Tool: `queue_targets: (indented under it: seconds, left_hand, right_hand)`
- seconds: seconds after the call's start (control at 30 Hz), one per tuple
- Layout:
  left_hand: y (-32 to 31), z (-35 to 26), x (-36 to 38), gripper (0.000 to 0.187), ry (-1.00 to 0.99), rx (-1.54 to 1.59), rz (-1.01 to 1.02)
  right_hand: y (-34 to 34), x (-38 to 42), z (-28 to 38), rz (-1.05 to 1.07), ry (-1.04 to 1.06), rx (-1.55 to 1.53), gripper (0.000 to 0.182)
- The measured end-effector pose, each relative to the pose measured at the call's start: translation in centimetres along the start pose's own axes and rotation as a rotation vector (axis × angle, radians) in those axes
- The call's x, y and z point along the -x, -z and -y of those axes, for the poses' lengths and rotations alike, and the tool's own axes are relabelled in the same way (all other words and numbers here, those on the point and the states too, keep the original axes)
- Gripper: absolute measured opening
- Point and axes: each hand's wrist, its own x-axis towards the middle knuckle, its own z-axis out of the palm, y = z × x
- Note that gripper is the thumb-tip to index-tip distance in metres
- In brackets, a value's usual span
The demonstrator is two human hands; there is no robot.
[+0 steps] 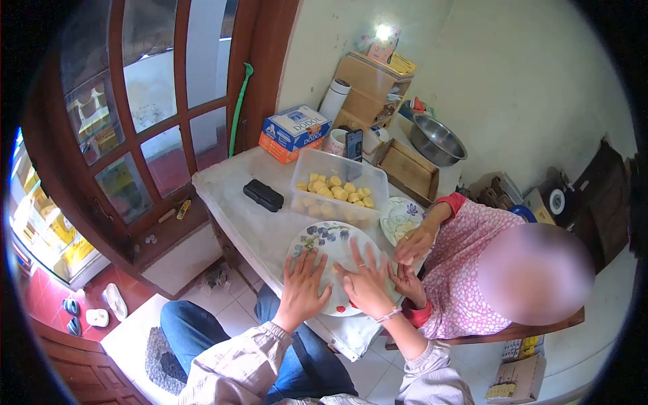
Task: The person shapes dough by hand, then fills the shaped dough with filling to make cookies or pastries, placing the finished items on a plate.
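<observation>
My left hand [304, 287] is open, its fingers spread over the left side of a white plate [336, 248] with a floral pattern. My right hand [366, 282], wearing a bracelet, is also open above the plate's right side, fingers fanned apart. Whether either palm touches anything on the plate is hidden. Just beyond the plate stands a clear plastic container [375, 210] with several small yellow dough-like pieces [335, 189] in it. A second patterned plate [399, 210] lies to the right, partly behind another person's hands [413, 253], which are close together.
That person in a pink patterned garment [466, 270] sits at the table's right. A black case [263, 195] lies left of the container. Behind it are a DODOL box [297, 127], a phone [354, 145], a white flask [334, 100], a wooden tray [407, 172] and a metal bowl [439, 140].
</observation>
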Motion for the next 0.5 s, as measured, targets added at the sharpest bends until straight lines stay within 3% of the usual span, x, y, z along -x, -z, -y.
queue_targets:
  seconds: [0.27,0.43,0.5]
  left_hand:
    - [-0.1,0.1,0.0,0.058,0.015,0.054,-0.038]
    - [-0.1,0.3,-0.1,0.057,0.002,0.068,-0.036]
    - [-0.1,0.3,0.0,0.056,-0.007,0.075,-0.042]
  right_hand:
    - [0.5,0.5,0.8,0.037,0.066,0.120,0.041]
    - [1.7,0.0,1.0,-0.111,0.051,-0.046,0.041]
    - [-1.5,0.6,0.9,-0.084,0.031,-0.037,0.041]
